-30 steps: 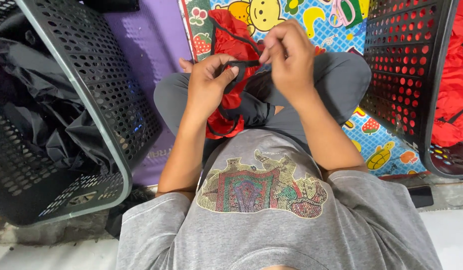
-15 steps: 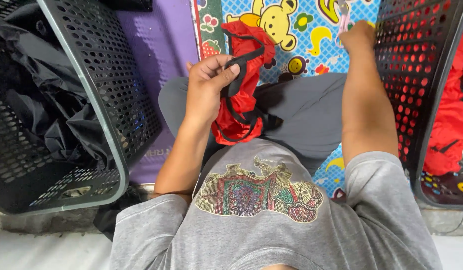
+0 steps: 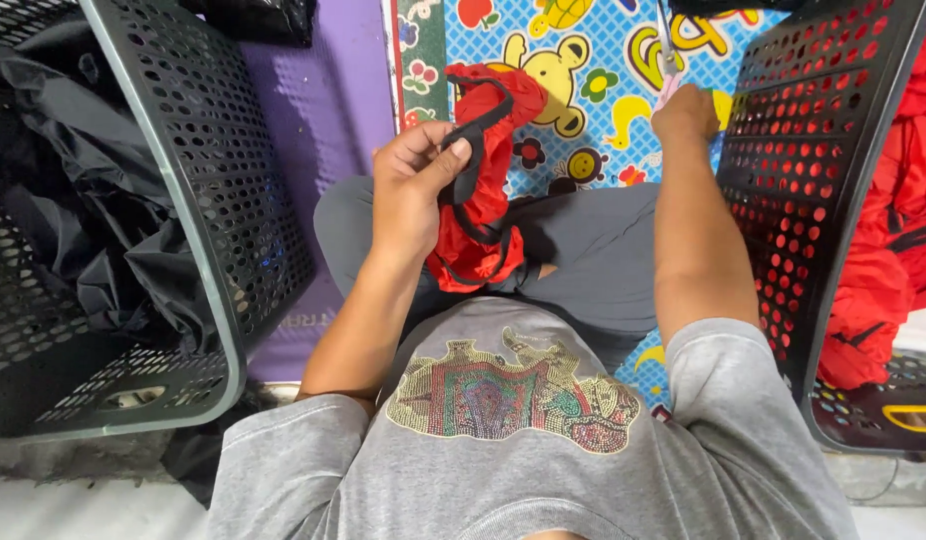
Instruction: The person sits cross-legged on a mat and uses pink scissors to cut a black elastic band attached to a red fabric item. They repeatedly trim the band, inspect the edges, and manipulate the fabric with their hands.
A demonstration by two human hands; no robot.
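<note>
A black strap (image 3: 473, 135) is pinched between the thumb and curled fingers of the left hand (image 3: 413, 185); the strap belongs to a red fabric piece (image 3: 478, 215) that is held above the lap. The right hand (image 3: 688, 112) is closed around the handle of what appears to be a pair of scissors (image 3: 665, 45), stretched out over the mat. On the left, a black perforated basket (image 3: 198, 210) is filled with black fabric (image 3: 73, 200). On the right, a second black perforated basket (image 3: 783, 190) is filled with red fabric (image 3: 898, 230). A colourful cartoon play mat (image 3: 583, 60) and a purple mat (image 3: 323, 110) are spread underneath.
</note>
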